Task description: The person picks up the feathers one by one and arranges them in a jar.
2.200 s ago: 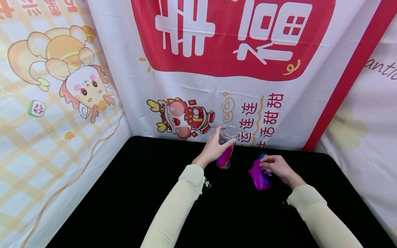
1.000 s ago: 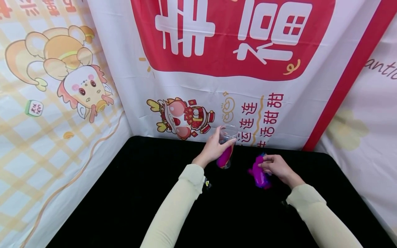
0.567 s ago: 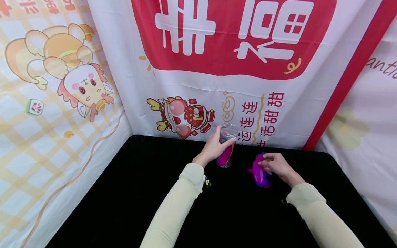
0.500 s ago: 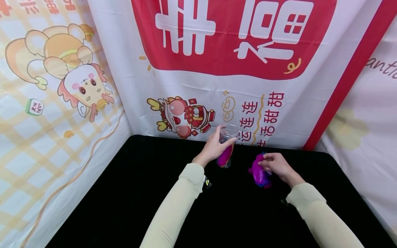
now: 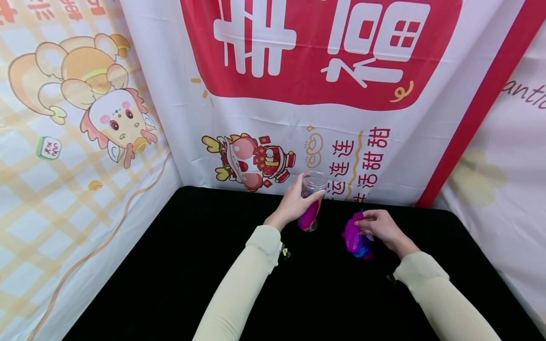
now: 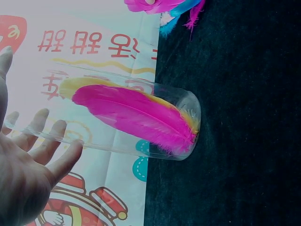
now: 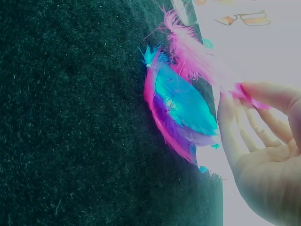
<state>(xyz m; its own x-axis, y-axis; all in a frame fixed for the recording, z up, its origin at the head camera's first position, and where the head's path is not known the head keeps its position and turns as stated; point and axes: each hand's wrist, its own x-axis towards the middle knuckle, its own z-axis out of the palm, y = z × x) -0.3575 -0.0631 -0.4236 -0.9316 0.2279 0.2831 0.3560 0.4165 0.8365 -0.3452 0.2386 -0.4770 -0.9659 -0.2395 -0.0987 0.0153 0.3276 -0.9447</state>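
In the head view my left hand (image 5: 294, 201) grips a clear cup (image 5: 315, 179) near its upper part; the cup stands upright at the back of the black table. Inside it lean a magenta feather (image 6: 136, 115) and a yellow feather (image 6: 70, 87), best seen in the left wrist view. My right hand (image 5: 381, 228) pinches one end of another magenta feather (image 7: 197, 61) between thumb and index finger, to the right of the cup. Below this feather is a small heap with a blue feather (image 7: 186, 101), a purple feather (image 7: 170, 117) and a pink feather (image 7: 162, 127).
A black cloth-covered table (image 5: 239, 255) spreads around both hands. Behind it hangs a white and red printed backdrop (image 5: 273, 113), close to the cup. A checked printed sheet (image 5: 85, 189) borders the left side and a pale sheet (image 5: 503, 222) the right.
The magenta feather in my right hand has turned, its lower end shifting left and up, so more blue shows beneath. My left hand and the cup stay in place.
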